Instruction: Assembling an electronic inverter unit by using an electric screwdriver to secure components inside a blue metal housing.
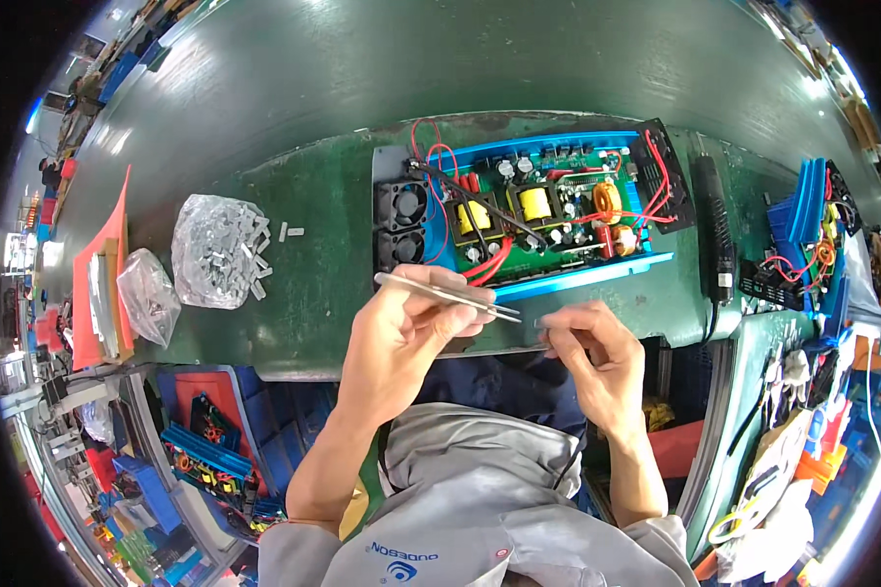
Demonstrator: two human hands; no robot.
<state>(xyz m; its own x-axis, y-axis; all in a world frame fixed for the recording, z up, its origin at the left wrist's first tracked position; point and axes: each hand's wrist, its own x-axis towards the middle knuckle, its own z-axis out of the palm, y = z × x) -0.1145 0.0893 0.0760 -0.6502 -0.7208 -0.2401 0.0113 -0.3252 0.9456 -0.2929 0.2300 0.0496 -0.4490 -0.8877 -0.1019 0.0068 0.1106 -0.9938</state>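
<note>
My left hand (387, 357) is closed round a pair of metal tweezers (494, 308), whose tips point right toward my other hand. With thumb and fingertips together, my right hand (605, 367) pinches something too small to make out. Just beyond both hands lies an open blue metal housing (587, 279) with a circuit board inside. On the board are two yellow-wrapped transformers (535, 203), a copper coil (607, 201) and red and black wires. Two black fans (401, 203) sit at its left end. A black end panel (664, 176) stands at its right, with red wires running to it.
On the green bench (308, 264), a clear bag (220, 249) of small grey pieces lies left, beside another plastic bag (149, 293) and an orange-red folder (98, 284). A black corded tool (719, 235) lies right of the housing. Another blue unit (808, 210) stands farther right.
</note>
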